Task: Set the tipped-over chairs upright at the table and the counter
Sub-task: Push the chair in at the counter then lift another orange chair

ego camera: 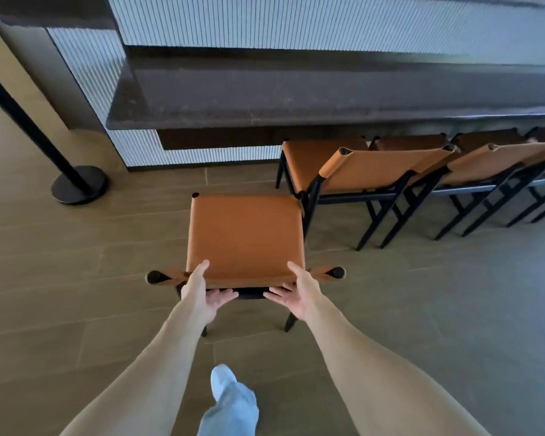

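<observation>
Both hands on the backrest top of an upright tan chair [245, 234] standing on the floor: left hand [205, 292] and right hand [296, 294] grip it, thumbs over, fingers below. Beyond, more chairs [378, 168] stand tucked at the dark desk [328, 99].

We see bare forearms, no sleeves, a light blue jeans leg [230, 410] and a white shoe [222, 377] below.
</observation>
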{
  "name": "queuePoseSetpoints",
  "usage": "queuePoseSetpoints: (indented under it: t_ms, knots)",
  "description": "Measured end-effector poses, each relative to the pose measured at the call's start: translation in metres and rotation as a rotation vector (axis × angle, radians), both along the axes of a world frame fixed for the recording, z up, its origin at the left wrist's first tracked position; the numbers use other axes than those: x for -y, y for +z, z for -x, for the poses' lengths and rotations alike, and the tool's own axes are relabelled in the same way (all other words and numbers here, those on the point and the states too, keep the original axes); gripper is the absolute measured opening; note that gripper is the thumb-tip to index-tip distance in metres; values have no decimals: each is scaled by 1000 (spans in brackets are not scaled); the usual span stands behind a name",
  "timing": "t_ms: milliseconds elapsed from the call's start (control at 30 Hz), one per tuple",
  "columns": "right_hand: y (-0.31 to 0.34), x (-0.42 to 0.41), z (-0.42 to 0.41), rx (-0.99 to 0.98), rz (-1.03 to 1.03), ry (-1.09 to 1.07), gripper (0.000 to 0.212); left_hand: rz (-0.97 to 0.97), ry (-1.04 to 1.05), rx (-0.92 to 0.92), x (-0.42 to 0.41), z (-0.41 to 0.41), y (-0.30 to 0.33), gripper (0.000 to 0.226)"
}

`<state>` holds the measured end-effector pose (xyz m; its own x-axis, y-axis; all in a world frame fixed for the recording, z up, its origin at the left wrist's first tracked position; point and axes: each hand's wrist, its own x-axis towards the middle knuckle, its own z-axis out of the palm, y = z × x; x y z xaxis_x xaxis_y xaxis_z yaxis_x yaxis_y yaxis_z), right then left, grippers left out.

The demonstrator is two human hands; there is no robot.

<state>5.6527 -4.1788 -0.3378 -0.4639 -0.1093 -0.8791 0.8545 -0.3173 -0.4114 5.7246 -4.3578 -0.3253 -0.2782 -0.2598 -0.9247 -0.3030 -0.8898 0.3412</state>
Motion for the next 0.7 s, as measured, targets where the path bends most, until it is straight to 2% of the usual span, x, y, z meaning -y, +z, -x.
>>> queuePoseSetpoints:
  t_ms: [100, 167, 267, 433, 533, 700]
  knots:
    - [-22, 18, 13, -63, 3, -72, 47, 44, 53, -53, 12, 22, -14, 56]
    - [-29, 25, 25, -87, -3, -130, 50, 114, 87, -30, 20, 36, -16, 43]
    - [-29, 27, 38, -89, 8, -155, 55, 171, 119, 39, 24, 48, -20, 45]
    - [-34, 44, 79, -114, 16, -128, 53, 169, 159, 41, 43, 83, -33, 44]
    - [-38, 58, 109, -129, 28, -76, 53, 184, 155, -2, 59, 107, -30, 28]
    - [-47, 91, 160, -146, 82, -39, 53, 211, 172, -47, 92, 153, -30, 29]
